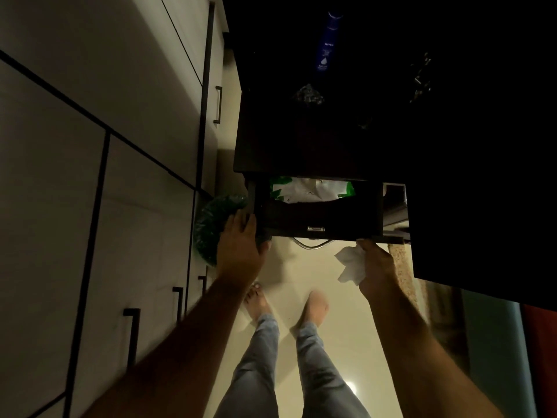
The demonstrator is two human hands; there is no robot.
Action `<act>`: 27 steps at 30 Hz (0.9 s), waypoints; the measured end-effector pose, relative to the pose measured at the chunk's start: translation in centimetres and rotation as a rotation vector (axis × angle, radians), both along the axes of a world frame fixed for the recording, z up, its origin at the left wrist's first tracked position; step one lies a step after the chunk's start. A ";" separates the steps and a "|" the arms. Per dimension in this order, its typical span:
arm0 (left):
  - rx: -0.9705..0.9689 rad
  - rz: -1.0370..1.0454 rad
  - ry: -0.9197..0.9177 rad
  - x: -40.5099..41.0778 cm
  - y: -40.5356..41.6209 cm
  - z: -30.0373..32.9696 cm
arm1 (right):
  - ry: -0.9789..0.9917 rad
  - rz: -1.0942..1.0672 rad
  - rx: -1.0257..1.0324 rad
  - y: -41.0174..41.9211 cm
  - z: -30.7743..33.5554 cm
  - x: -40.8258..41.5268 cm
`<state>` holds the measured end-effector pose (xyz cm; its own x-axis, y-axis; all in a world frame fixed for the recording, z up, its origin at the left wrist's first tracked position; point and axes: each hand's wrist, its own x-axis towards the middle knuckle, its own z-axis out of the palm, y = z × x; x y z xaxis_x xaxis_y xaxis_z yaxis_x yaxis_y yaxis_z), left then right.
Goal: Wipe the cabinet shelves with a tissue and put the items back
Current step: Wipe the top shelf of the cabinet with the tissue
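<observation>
Right hand (373, 267) clutches the crumpled tissue (351, 264) below the drawer (319, 218), whose corner the left hand (241, 242) grips.

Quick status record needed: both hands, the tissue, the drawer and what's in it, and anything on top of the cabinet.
left hand: on the open drawer's left front corner
right hand: holds the tissue at the drawer's right front corner
drawer: pulled open
drawer contents: green-and-white packet, rest too dark to tell
cabinet top: blue Nivea bottle, other items too dark to name
</observation>
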<state>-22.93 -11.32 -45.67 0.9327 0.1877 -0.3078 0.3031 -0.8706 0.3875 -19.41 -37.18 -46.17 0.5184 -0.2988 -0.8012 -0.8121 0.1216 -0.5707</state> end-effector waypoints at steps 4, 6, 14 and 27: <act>0.136 -0.169 0.066 2.5 -0.7 0.0 | -0.054 0.019 0.049 0.6 0.3 3.0; 0.149 -0.228 0.065 3.5 -1.1 0.2 | -0.077 -0.001 0.107 0.9 0.7 4.2; 0.170 -0.338 0.179 5.1 -2.3 0.5 | -0.095 -0.082 0.431 1.6 0.5 8.1; 0.131 -0.338 0.123 6.3 -2.2 2.9 | -0.179 0.020 0.359 0.9 0.9 8.2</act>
<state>-16.59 -13.51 -42.82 0.9062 -0.0790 -0.4154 0.0279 -0.9691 0.2451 -11.17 -36.27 -45.28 0.6621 -0.0044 -0.7494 -0.7081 0.3238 -0.6275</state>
